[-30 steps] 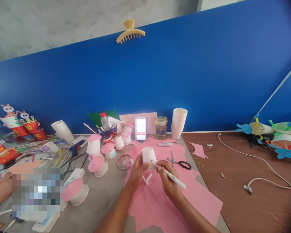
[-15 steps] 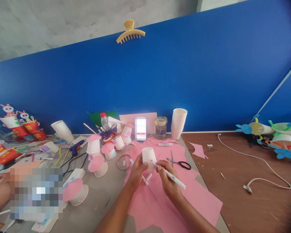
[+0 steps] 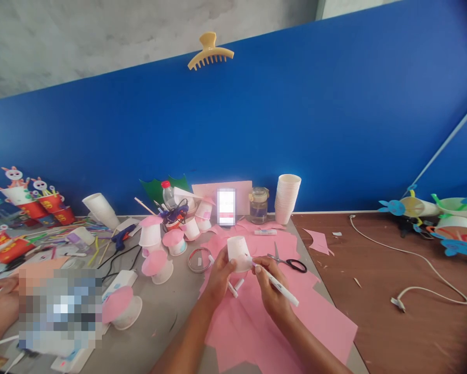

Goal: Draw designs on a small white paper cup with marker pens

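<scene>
A white paper cup point(image 3: 238, 251) is gripped by my left hand point(image 3: 219, 275), fingers round its left side, bottom up as far as its taper shows. Pinched in my right hand point(image 3: 271, 283) is a white marker point(image 3: 282, 291), its tip close to the cup's right side; whether it touches I cannot tell. Both hands are over pink paper point(image 3: 252, 322). Below the cup lie a white marker and its cap point(image 3: 238, 284). Black-handled scissors point(image 3: 295, 265) rest right of my right hand. Left of my left hand is a roll of tape point(image 3: 199, 260).
Cups with pink paper tops point(image 3: 155, 266) stand on the left. Behind are a lit phone point(image 3: 226, 206), a glass jar point(image 3: 258, 204) and a stack of cups point(image 3: 287, 199). A power strip point(image 3: 118, 284) and another person's hand point(image 3: 3, 293) are far left. A white cable point(image 3: 412, 250) lies right.
The marker's tip has shifted slightly right, away from the cup, along with my right hand. My left hand keeps its hold on the cup, which has turned a little.
</scene>
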The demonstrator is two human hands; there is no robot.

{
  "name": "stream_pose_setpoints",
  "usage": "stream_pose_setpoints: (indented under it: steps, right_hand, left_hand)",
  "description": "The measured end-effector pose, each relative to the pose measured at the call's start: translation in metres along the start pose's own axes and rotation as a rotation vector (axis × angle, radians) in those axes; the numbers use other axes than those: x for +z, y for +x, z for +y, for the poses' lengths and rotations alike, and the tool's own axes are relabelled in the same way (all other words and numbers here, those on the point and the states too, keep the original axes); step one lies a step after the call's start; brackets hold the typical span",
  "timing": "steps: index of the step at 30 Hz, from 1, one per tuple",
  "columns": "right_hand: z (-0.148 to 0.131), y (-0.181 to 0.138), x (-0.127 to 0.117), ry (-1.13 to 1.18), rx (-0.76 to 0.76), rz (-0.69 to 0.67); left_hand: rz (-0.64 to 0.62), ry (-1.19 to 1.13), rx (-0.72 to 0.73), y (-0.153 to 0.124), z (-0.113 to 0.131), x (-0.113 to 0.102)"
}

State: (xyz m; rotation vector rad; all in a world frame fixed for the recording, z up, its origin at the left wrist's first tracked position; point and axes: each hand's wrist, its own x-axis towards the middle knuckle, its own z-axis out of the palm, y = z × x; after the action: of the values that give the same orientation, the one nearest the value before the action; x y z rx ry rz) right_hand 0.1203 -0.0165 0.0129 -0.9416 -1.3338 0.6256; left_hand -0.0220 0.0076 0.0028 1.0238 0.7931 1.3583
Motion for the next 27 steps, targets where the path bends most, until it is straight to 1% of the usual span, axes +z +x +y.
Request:
stream_pose_setpoints:
  steps: [5, 9, 12, 17, 22, 25, 27]
  right_hand:
    - [0.002, 0.002, 0.000, 0.015, 0.014, 0.075]
    - [0.002, 0.002, 0.002, 0.065, 0.093, 0.054]
    - [0.004, 0.001, 0.003, 0.047, 0.141, 0.052]
    - [0.016, 0.000, 0.003, -0.057, 0.047, 0.075]
    - [0.029, -0.004, 0.005, -0.110, 0.020, 0.014]
    - [0.030, -0.007, 0.006, -0.127, 0.002, -0.026]
    - [0.029, -0.008, 0.007, -0.141, -0.013, -0.049]
  left_hand:
    - [-0.013, -0.028, 0.022, 0.001, -0.002, -0.002]
    - [-0.007, -0.012, 0.027, 0.001, -0.004, -0.002]
    - [0.008, -0.006, 0.018, 0.001, -0.003, -0.002]
    - [0.042, -0.061, -0.003, 0.001, -0.001, 0.000]
    - [-0.008, -0.136, 0.017, 0.000, -0.001, 0.001]
    - [-0.030, -0.168, 0.036, 0.001, -0.003, 0.000]
    - [-0.021, -0.188, 0.051, 0.002, -0.005, -0.001]
